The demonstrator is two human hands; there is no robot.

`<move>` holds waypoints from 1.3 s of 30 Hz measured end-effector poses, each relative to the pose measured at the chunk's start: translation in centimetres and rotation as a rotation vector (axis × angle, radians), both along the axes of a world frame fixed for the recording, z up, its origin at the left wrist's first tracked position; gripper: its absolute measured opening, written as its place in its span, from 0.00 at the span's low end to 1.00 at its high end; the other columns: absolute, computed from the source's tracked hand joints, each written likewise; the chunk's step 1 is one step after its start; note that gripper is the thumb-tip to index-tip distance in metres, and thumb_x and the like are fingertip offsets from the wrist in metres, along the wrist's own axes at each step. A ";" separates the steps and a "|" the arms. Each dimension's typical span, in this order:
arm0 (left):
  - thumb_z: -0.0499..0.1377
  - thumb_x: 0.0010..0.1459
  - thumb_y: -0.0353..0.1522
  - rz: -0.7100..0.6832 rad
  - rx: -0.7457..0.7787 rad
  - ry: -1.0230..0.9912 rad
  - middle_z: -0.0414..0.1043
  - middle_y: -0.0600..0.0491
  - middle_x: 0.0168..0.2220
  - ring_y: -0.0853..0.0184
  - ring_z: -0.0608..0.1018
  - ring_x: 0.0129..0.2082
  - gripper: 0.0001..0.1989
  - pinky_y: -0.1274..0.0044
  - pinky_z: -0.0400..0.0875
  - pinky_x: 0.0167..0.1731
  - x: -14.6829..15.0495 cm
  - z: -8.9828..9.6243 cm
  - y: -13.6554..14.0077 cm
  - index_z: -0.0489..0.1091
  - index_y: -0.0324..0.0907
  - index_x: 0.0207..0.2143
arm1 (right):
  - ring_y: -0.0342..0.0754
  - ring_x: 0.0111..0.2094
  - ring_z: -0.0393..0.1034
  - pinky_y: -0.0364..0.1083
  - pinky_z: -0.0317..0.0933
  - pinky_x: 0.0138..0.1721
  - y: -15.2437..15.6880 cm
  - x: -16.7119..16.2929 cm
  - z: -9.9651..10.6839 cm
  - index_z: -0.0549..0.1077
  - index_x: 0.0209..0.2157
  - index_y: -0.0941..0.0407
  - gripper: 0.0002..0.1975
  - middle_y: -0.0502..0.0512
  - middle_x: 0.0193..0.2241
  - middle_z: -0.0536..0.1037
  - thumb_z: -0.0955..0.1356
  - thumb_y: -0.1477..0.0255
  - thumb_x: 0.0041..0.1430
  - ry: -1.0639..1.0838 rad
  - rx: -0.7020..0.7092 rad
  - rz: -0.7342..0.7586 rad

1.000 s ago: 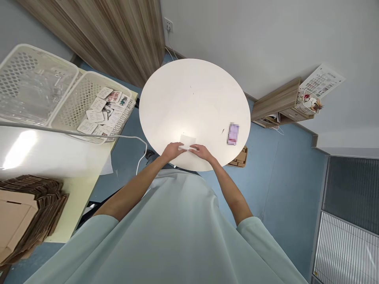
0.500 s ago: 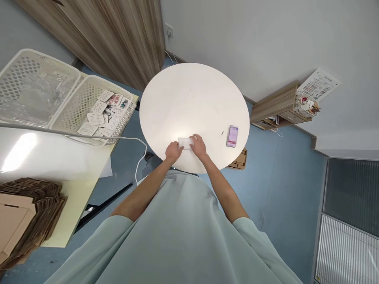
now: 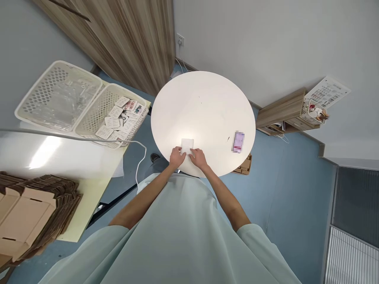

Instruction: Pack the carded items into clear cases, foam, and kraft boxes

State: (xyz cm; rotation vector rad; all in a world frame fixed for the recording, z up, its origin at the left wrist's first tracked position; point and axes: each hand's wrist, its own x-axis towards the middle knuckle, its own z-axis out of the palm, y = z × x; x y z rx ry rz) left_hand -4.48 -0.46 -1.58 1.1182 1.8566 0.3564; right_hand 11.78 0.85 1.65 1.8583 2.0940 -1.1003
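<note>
A small white rectangular packet [image 3: 187, 144] lies near the front edge of the round white table [image 3: 204, 102]. My left hand [image 3: 177, 156] grips its near left corner, thumb toward the middle. On the near right corner, my right hand [image 3: 198, 157] holds it the same way, fingers bent. Most of the packet's upper face shows between and beyond the hands. Whether it is paper, cloth or a pouch I cannot make out. Farther right on the table lies a blurred purple item [image 3: 238, 142].
To the left, a side table [image 3: 69, 232] bears a white basket of cards [image 3: 89, 114], another basket with clear plastic pieces [image 3: 23, 106], and stacked flat cardboard boxes [image 3: 32, 213]. A cable [image 3: 142, 161] hangs off its edge. A wooden cabinet [image 3: 281, 112] stands right.
The packet, wide and flat before, now shows taller and squarer, turned or unfolded. My hands have moved down to its near corners. The head view has shifted, so the scene sits farther right.
</note>
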 end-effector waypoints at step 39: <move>0.57 0.67 0.41 0.061 0.176 0.010 0.78 0.47 0.63 0.52 0.77 0.64 0.22 0.62 0.71 0.66 -15.6 7.4 -10.6 0.76 0.46 0.59 | 0.53 0.52 0.76 0.50 0.68 0.56 -7.2 -13.3 4.1 0.77 0.38 0.51 0.06 0.55 0.46 0.84 0.67 0.75 0.63 0.438 0.188 -0.088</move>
